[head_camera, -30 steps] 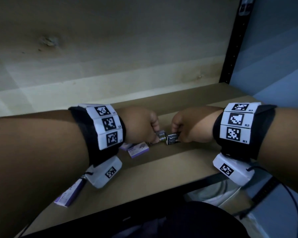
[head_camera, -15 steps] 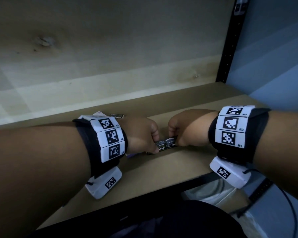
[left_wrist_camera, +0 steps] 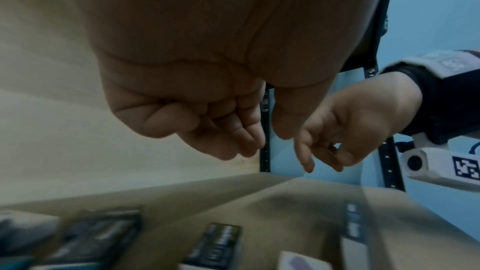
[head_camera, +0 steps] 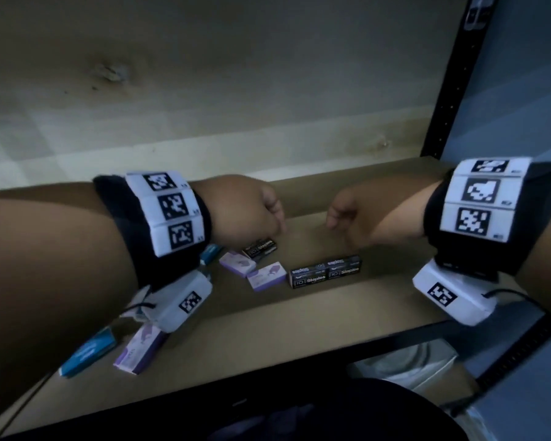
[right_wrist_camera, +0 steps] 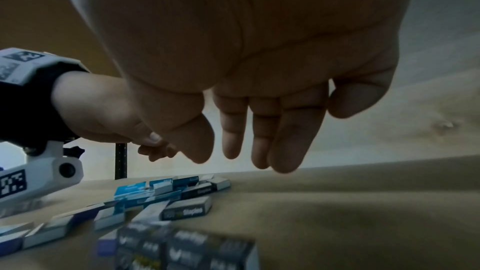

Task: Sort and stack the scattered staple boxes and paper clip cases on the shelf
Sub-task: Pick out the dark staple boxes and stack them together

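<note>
Two black staple boxes [head_camera: 325, 271] lie end to end on the brown shelf board [head_camera: 299, 319]; in the right wrist view they appear blurred and close [right_wrist_camera: 187, 252]. My left hand [head_camera: 268, 214] hovers above and to their left, fingers loosely curled and empty [left_wrist_camera: 228, 130]. Up and to their right hangs my right hand [head_camera: 341, 218], its fingers relaxed, pointing down and holding nothing [right_wrist_camera: 259, 130]. A third black staple box [head_camera: 261, 248] sits under the left hand. Two purple cases [head_camera: 252, 270] lie just left of the pair.
Another purple case [head_camera: 140, 351] and a blue case [head_camera: 88, 351] lie near the front edge under my left forearm. More blue and black boxes [right_wrist_camera: 155, 190] are scattered to the left. A black upright post [head_camera: 452, 74] bounds the shelf at the right, before the beige back wall [head_camera: 236, 90].
Both hands let go of the two black staple boxes they held together, then rose and drew apart. The boxes now rest on the shelf.
</note>
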